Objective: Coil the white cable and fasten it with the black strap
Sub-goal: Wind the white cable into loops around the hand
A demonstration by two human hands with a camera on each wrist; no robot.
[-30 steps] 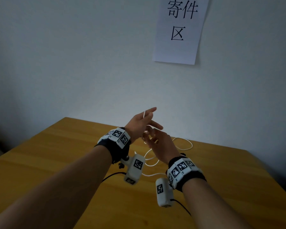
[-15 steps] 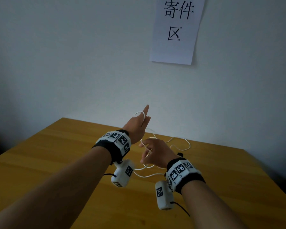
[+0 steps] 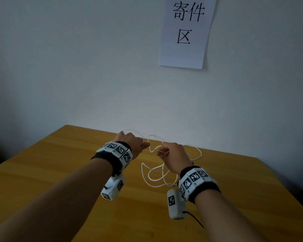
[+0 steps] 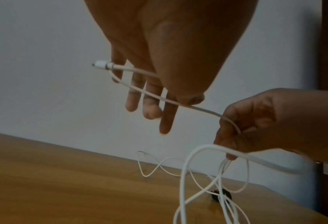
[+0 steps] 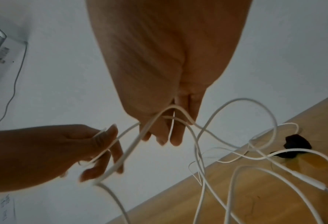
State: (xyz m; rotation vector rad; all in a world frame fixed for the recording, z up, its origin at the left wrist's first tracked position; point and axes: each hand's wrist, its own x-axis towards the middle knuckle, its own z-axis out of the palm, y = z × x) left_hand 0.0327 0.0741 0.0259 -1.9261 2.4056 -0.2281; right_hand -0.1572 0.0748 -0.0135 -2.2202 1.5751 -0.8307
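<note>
Since half a second ago both hands have dropped lower and drawn apart; the left hand [image 3: 131, 143], then raised with fingers pointing up, now sits level at 10 o'clock of the right hand [image 3: 175, 155]. The left hand's fingers are nearly straight, with the white cable [image 3: 154, 173] looped across them and pinned under the thumb, its plug end [image 4: 101, 64] pointing toward 9 o'clock in the left wrist view. The right hand pinches a strand stretched between the hands, running roughly 9 to 3 o'clock. Slack loops hang onto the wooden table [image 3: 59, 163]. The black strap [image 5: 296, 144] lies on the table under the cable.
</note>
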